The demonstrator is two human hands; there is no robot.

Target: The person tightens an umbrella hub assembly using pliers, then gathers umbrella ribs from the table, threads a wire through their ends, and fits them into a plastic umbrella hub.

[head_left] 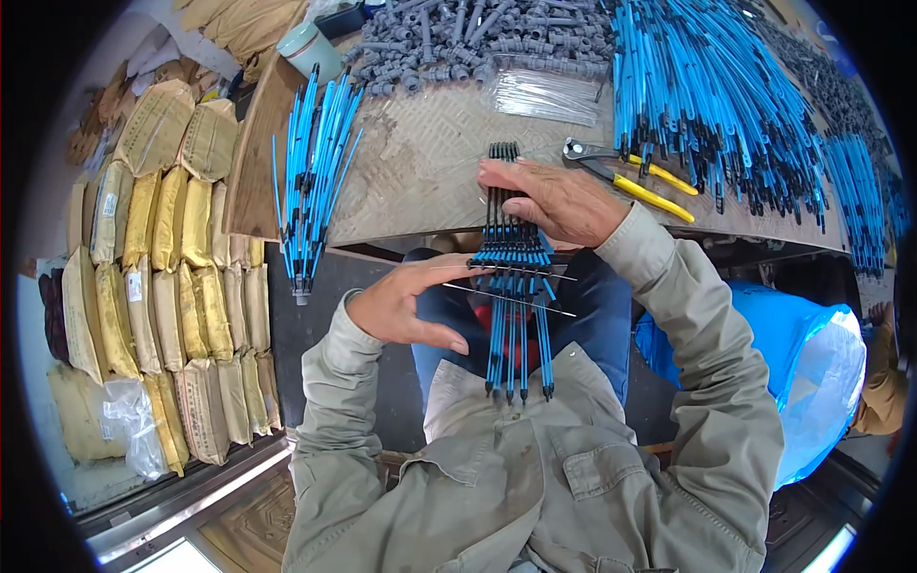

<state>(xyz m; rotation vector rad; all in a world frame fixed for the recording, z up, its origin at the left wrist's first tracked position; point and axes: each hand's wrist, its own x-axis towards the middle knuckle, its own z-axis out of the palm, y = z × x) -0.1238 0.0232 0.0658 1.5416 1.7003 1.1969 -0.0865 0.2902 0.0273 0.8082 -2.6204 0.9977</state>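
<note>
A flat row of blue tubes (pixel 517 315) with black ends runs from the table (pixel 420 172) edge down over the person's lap. The right hand (pixel 559 202) lies flat on the row's upper black ends, fingers spread, pressing rather than gripping. The left hand (pixel 406 306) sits against the row's left side, fingers extended, thumb below, loosely open. Yellow pliers (pixel 630 177) lie just right of the right hand; a loose bundle (pixel 310 181) rests at the table's left.

**What the view keeps back**

The right hand (pixel 559 201) covers the middle of the bundle of blue rods (pixel 516 286). The grey fittings (pixel 458 38) run off the top edge. The blue plastic bag (pixel 812 363) hides whatever it holds.
</note>
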